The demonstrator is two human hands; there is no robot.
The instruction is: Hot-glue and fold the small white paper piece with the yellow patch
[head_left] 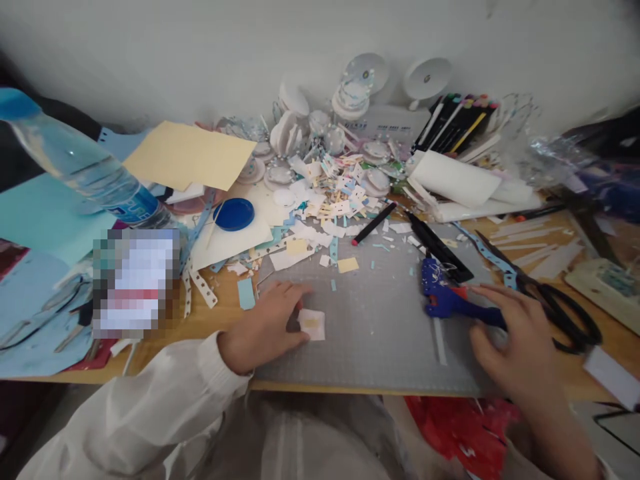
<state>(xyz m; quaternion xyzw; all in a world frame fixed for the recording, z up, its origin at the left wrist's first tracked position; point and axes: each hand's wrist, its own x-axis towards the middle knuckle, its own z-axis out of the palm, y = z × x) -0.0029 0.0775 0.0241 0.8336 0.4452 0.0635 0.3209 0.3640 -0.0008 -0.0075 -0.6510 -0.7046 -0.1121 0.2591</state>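
Note:
My left hand rests on the grey cutting mat, fingers curled and pinching a small white paper square with a yellowish patch. My right hand lies over the handle of a blue glue gun at the mat's right side; its fingers are spread over the handle and do not close round it. A glue stick pokes out behind the gun. Black scissors lie just right of that hand.
A heap of paper scraps and white paper ornaments fills the back. A water bottle, blue lid, tan card, black pen, markers and white foam sheets surround the mat.

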